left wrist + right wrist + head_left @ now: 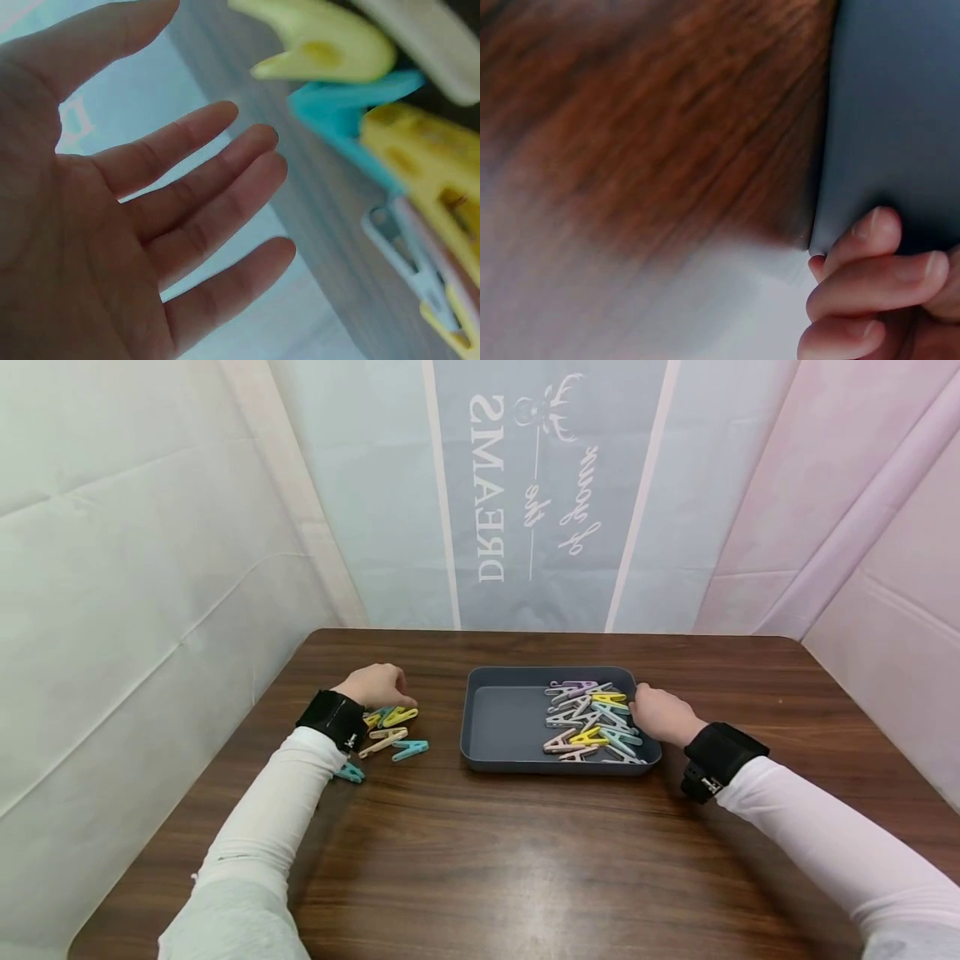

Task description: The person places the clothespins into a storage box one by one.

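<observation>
My left hand (377, 685) hovers over a small pile of clothespins at the left of the table. In the left wrist view its fingers (202, 217) are spread, with nothing between them. Beside them lie a yellow clothespin (330, 45), a teal one (337, 112) and others. My right hand (663, 714) grips the right wall of a dark grey tray (495, 718). Its curled fingers (877, 285) touch the tray's side (892, 112) in the right wrist view. Many clothespins (588, 718), white, yellow, teal and purple, fill the tray's right half.
A teal clothespin (410, 749) and a beige one (384, 741) lie nearest the tray's left side; another teal one (349, 772) lies by the left wrist. The brown wooden table (525, 860) ends at a printed curtain (555, 485) behind.
</observation>
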The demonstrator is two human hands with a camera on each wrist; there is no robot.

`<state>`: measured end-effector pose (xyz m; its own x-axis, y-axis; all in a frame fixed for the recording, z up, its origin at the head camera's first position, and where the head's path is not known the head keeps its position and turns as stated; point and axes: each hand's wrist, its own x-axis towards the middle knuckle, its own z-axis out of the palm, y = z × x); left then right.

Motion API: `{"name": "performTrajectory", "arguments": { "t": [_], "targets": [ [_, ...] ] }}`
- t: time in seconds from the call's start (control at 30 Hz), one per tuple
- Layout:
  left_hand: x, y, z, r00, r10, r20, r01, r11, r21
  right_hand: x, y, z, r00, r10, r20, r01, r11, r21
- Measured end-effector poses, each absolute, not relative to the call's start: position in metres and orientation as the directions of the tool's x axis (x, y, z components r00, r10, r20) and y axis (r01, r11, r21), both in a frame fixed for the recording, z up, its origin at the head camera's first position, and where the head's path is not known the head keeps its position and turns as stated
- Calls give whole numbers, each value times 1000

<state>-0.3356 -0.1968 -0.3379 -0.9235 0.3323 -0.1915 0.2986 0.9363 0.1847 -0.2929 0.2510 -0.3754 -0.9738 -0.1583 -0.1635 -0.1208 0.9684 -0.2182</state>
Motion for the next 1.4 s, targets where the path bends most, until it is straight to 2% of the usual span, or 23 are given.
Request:
{"name": "performTrajectory", "arguments": {
  "t": [0.13, 0.27, 0.7, 1.07, 1.23, 1.4],
  "targets": [
    [-334, -192, -349, -928, 309, -208, 299, 951, 77, -292, 250, -376, -976, -150, -160, -114, 969, -219],
    [-333, -188, -354, -930, 305, -205, 305, 952, 30, -292, 250, -377, -976, -146, -163, -107, 968, -227],
    [-340, -182, -359, -924, 357, -138, 350, 934, 75, -292, 252, -378, -978, -136, -160, -96, 967, -235],
    [-347, -167, -341, -926, 376, 40, 377, 912, 159, -293, 253, -381, -979, -140, -150, -101, 965, -242],
    [-346, -150, -329, -899, 425, 106, 437, 886, 154, -292, 252, -381, -979, -140, -149, -100, 964, -248],
    [-344, -122, -317, -862, 496, 107, 507, 854, 118, -290, 252, -379, -979, -152, -133, -118, 964, -237]
  ]
}}
